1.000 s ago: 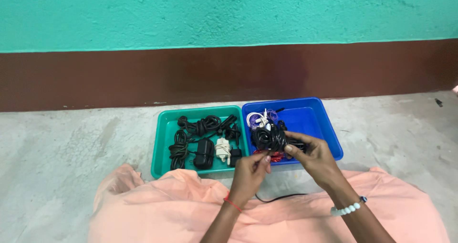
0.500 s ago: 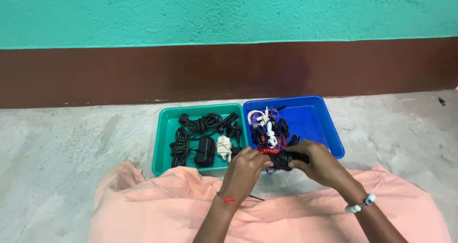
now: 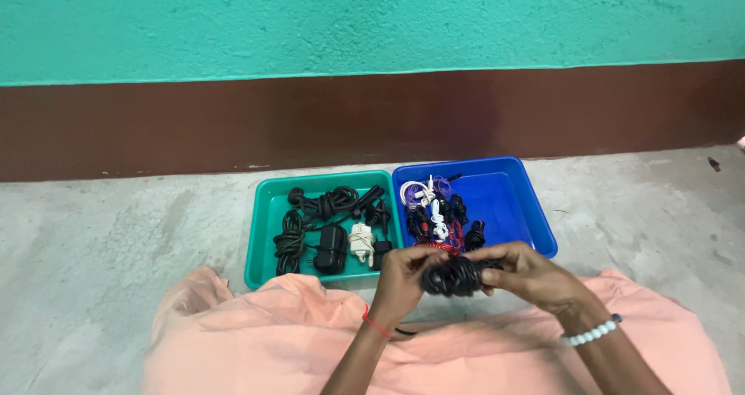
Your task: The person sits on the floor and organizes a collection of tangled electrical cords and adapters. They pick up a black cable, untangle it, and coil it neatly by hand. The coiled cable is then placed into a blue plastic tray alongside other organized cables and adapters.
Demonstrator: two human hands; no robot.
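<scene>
cable coil (image 3: 454, 277), black, sits clamped between our left hand (image 3: 402, 281) and right hand (image 3: 534, 275), held together just in front of the blue tray (image 3: 512, 197). we judge the step as bundling the coil. next move likely calls for a firm pinch so loops stay gathered. green tray (image 3: 264, 232) lies alongside.

Left hand (image 3: 402, 277) and right hand (image 3: 532, 274) together grip a coiled black cable bundle (image 3: 452, 275), held just in front of the near rim of the blue tray (image 3: 512, 197). Blue tray contains mixed white, purple, red and black cords at its left side. Green tray (image 3: 262, 232) sits touching it on the left, containing black coiled cables, a black adapter (image 3: 330, 247) and a white plug (image 3: 361, 240). Both trays rest on the concrete floor (image 3: 109, 240) before a teal and brown wall (image 3: 372, 69). Peach fabric (image 3: 256, 341) covers the lap.
</scene>
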